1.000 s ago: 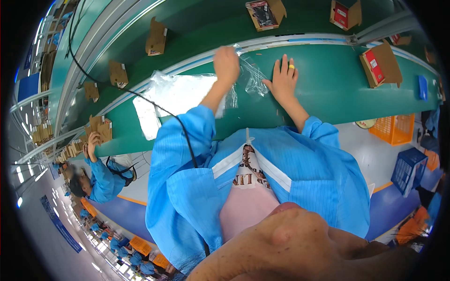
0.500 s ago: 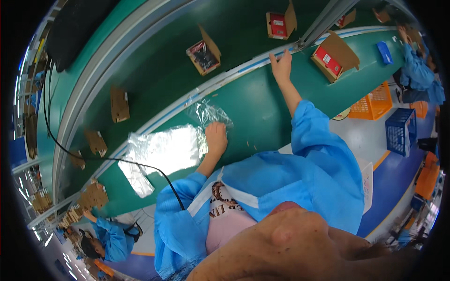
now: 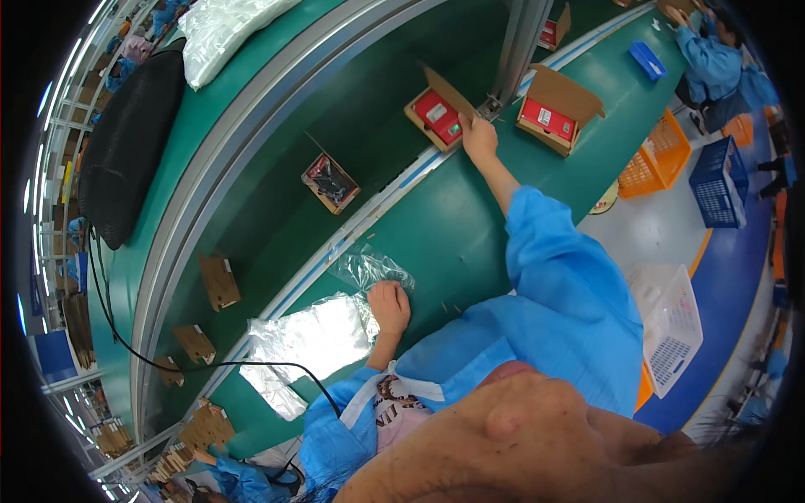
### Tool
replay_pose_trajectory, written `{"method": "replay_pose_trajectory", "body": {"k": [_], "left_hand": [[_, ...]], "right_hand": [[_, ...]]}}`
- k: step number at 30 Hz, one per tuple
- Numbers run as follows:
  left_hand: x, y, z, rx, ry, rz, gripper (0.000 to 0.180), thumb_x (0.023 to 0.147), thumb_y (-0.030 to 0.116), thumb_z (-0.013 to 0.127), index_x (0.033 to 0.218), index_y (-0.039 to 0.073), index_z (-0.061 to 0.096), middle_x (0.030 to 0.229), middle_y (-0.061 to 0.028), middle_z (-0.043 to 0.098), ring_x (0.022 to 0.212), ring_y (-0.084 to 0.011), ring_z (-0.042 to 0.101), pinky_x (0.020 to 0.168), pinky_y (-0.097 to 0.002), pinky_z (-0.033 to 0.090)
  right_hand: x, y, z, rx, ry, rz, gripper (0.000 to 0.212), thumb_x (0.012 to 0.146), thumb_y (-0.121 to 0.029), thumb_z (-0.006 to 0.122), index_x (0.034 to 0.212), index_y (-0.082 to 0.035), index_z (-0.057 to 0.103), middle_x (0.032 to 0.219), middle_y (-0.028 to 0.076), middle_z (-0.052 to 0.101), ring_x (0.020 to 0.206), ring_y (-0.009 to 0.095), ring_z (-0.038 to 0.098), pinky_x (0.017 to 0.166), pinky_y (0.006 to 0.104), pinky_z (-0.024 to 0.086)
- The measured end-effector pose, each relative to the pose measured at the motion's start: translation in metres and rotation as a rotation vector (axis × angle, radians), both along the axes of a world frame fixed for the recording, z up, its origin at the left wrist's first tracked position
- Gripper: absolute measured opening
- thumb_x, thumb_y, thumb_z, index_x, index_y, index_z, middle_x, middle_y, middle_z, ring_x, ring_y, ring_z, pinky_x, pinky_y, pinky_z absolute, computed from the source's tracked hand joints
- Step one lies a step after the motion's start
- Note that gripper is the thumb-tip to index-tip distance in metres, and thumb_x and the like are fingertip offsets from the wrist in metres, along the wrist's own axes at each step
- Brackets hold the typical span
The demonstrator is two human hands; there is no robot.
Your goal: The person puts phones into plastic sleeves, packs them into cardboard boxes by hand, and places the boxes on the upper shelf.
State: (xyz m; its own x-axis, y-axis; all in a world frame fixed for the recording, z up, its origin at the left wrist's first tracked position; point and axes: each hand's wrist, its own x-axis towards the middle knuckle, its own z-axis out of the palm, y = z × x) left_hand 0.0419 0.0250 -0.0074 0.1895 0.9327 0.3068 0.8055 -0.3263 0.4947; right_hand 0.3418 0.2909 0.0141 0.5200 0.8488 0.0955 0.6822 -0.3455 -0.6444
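My right hand [image 3: 478,139] reaches across the bench edge and pinches the near right corner of an open cardboard box [image 3: 451,148]. A red box [image 3: 438,116] with a white label lies inside it. My left hand [image 3: 388,308] rests on the bench with its fingers curled on a crumpled clear plastic bag [image 3: 369,270]. Beside it lies a stack of shiny clear plastic bags [image 3: 310,342]. Right of my right hand, another open cardboard box [image 3: 580,106] stands on the bench with a red box [image 3: 547,120] in it.
On the sunken green belt sit a box with a dark wrapped item [image 3: 331,182] and several brown cartons [image 3: 220,282]. A metal post [image 3: 513,59] rises near my right hand. A black cable [image 3: 268,364] crosses on the left. A blue tray [image 3: 647,61] and a co-worker [image 3: 713,63] are at far right.
My right hand has gone from open above the bench edge to gripping the open cardboard box, which has come nearer along the belt. My left hand stays at the bag. The view has turned.
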Motion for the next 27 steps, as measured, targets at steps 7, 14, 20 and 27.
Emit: {"method": "replay_pose_trajectory", "body": {"k": [7, 14, 20, 27], "left_hand": [[-0.002, -0.001, -0.010, 0.005, 0.045, 0.021, 0.011, 0.085, 0.009, 0.053, 0.095, 0.006, 0.056, 0.087, -0.0098, 0.055, 0.082, -0.0304, 0.051, 0.072, -0.0424, 0.037], [-0.007, -0.007, -0.006, -0.032, -0.024, -0.012, 0.013, 0.082, 0.006, 0.057, 0.094, 0.003, 0.054, 0.089, -0.0132, 0.054, 0.084, -0.0320, 0.051, 0.075, -0.0422, 0.039], [-0.010, -0.011, -0.005, -0.014, -0.028, 0.025, 0.010, 0.083, 0.002, 0.055, 0.092, 0.001, 0.055, 0.088, -0.0146, 0.053, 0.084, -0.0337, 0.051, 0.075, -0.0426, 0.040], [-0.009, -0.015, 0.006, -0.072, -0.097, 0.064, 0.016, 0.078, 0.002, 0.058, 0.094, 0.000, 0.055, 0.091, -0.0176, 0.053, 0.087, -0.0365, 0.049, 0.078, -0.0432, 0.039]], "right_hand": [[-0.009, -0.137, 0.017, 0.337, -0.024, 0.438, 0.042, 0.078, -0.005, 0.057, 0.118, -0.019, 0.061, 0.108, 0.016, 0.054, 0.084, 0.030, 0.054, 0.075, 0.0354, 0.048], [-0.030, -0.209, 0.025, 0.459, -0.584, 0.724, 0.042, 0.077, -0.013, 0.053, 0.116, -0.025, 0.062, 0.124, 0.013, 0.050, 0.097, 0.028, 0.052, 0.082, 0.0392, 0.043], [-0.010, -0.197, 0.027, 0.425, -0.137, 0.570, 0.045, 0.076, -0.003, 0.058, 0.119, -0.016, 0.061, 0.120, 0.016, 0.054, 0.097, 0.033, 0.056, 0.083, 0.0387, 0.046], [0.057, -0.201, -0.029, 0.060, -0.193, 0.142, 0.037, 0.085, -0.030, 0.064, 0.105, 0.000, 0.058, 0.091, 0.021, 0.061, 0.075, 0.030, 0.063, 0.065, 0.0386, 0.052]]}}
